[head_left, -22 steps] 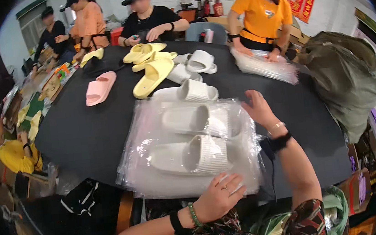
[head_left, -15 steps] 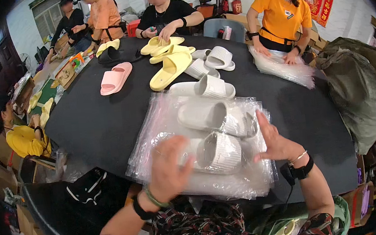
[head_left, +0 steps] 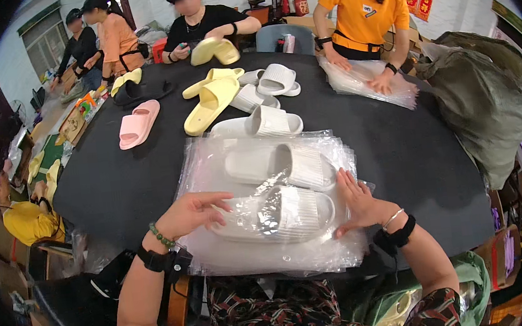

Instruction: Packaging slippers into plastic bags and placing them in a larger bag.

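Note:
A white ribbed slipper (head_left: 301, 213) lies nearest me, beside a second white slipper (head_left: 304, 163) just beyond it. Both appear to be under or inside glossy clear plastic, on top of a stack of clear plastic bags (head_left: 252, 258). My left hand (head_left: 187, 216) is open over the left side of the stack, its fingertips by the left end of the near slipper; whether they touch the plastic I cannot tell. Resting against the plastic on the right is my right hand (head_left: 362, 204), open, with fingers stretched out. Another white slipper (head_left: 260, 123) lies at the stack's far edge.
Further back on the black table (head_left: 118, 197) are yellow slippers (head_left: 211, 104), grey slippers (head_left: 278, 80), a pink slipper (head_left: 140, 123) and a black slipper (head_left: 145, 91). Co-workers sit or stand around; one handles clear bags (head_left: 370, 84). A large dark sack (head_left: 480, 102) stands right.
My left hand has drawn back left from over the near slipper. My right hand stays by the right edge. Across the table, a co-worker has lifted yellow slippers. The whole view has shifted slightly.

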